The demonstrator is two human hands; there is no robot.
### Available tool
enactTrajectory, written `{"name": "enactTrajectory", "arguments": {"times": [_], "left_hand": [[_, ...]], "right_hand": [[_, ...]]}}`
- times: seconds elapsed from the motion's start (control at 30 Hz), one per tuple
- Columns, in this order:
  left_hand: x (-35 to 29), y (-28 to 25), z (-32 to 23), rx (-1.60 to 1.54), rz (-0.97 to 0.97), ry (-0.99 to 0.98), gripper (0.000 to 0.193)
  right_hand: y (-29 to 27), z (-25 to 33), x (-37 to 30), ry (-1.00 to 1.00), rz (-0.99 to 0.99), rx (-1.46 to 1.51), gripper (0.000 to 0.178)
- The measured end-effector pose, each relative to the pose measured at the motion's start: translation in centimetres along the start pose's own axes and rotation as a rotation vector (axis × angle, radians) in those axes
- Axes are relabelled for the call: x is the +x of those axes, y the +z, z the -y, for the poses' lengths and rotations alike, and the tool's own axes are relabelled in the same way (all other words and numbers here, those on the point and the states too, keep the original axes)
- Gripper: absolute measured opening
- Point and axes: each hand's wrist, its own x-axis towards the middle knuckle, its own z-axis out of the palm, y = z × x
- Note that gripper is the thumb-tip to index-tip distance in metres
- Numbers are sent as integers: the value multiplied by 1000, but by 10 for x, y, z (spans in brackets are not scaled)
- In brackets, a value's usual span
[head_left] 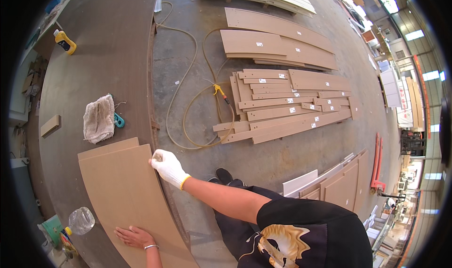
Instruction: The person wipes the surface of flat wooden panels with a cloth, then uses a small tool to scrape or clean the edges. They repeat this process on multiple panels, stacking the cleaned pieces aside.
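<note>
A brown flat panel [127, 188] lies on the long workbench, with a second panel [109, 147] showing beneath its far end. Bare and flat, my left hand [134, 237] rests on the top panel with its fingers stretched out; a band circles the wrist. My right hand [168, 167] wears a white glove with a yellow cuff. Its fingers are closed at the top panel's far right corner, a bare fingertip against the edge. Beyond the panels lie a crumpled cloth [99, 120] and a teal-handled tool [119, 120], partly hidden by the cloth.
On the workbench [103, 56] are a yellow bottle [65, 42], a small block [50, 126] and a clear plastic bottle [81, 221]. An air hose [188, 47] with a yellow blow gun [218, 90] loops across the floor beside stacked brown boards [292, 98]. A red pallet jack [378, 164] stands right.
</note>
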Motion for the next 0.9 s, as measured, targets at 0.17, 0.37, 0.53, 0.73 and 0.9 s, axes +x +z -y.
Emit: {"name": "enactTrajectory", "arguments": {"times": [0.17,0.37,0.53,0.73,0.9], "left_hand": [[0,-4,-2,8,7,4,66],[-7,-20,-13,-20,34,10,68],[-3,-38,-27,-107,33,8,69],[-2,-48,-33,-180,63,4,71],[-3,-50,-34,-171,81,3,72]], "right_hand": [[0,-4,-1,-1,-63,-56,26],[9,-39,-107,120,108,-98,22],[15,-70,-164,245,112,1,18],[4,-34,-69,55,32,84,22],[-12,6,3,-45,13,44,24]]}}
